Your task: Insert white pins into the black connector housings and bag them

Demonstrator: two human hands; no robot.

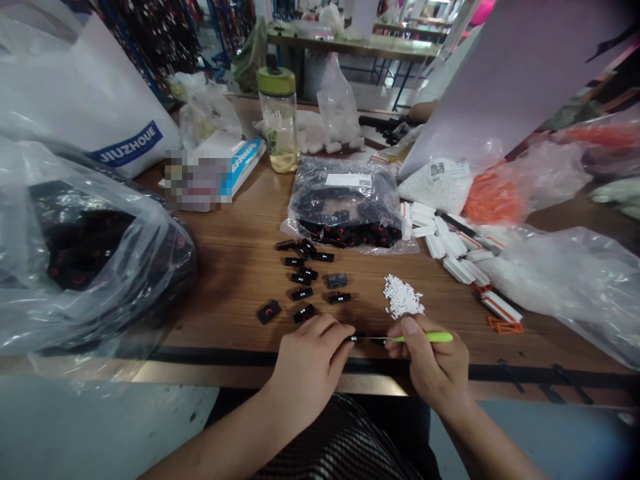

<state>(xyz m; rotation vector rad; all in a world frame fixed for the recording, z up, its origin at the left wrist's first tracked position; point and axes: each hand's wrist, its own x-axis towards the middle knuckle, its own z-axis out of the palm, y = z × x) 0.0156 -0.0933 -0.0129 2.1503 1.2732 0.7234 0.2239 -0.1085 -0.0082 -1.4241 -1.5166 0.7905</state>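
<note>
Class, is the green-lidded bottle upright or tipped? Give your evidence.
Upright: the bottle stands on its base on the wooden table, its green lid on top.

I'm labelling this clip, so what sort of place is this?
Probably a factory assembly workshop: small black parts lie out near a heap of white bits, and another bench stands beyond this one.

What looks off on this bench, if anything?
Nothing plainly wrong. Small white pieces lie loose in a heap, a few straying from its edge; probably deliberate. One black block shows a red mark upward, while most neighbouring blocks show white dots. No damage visible.
</note>
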